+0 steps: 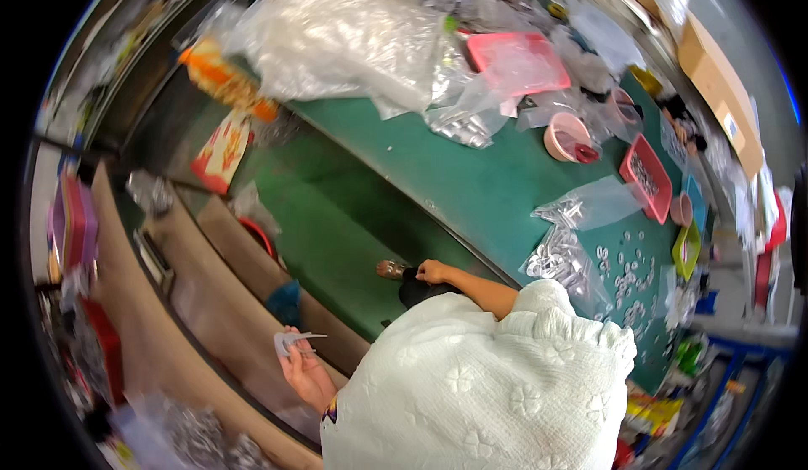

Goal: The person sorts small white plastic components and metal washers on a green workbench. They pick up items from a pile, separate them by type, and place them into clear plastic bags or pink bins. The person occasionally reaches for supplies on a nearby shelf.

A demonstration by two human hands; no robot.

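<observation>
My left hand [306, 375] is raised at the lower left, above the brown cardboard. Its fingers are closed around a pale, whitish plastic piece with two thin prongs [295, 341]; its exact kind cannot be made out. My right hand [431, 271] is down by my dark trouser leg [418, 290], beside the green table's edge. The fingers there are curled, and whether anything is inside them is hidden. On the green table [404, 159], closest to my right arm, lies an open clear bag of silvery metal parts [560, 255].
Loose metal rings [627, 281] are scattered at the table's right end. Behind them stand a red tray of small parts [646, 178] and a pink bowl [566, 136]. Big clear plastic bags [345, 37] cover the far end. Cardboard boxes [202, 293] line my left.
</observation>
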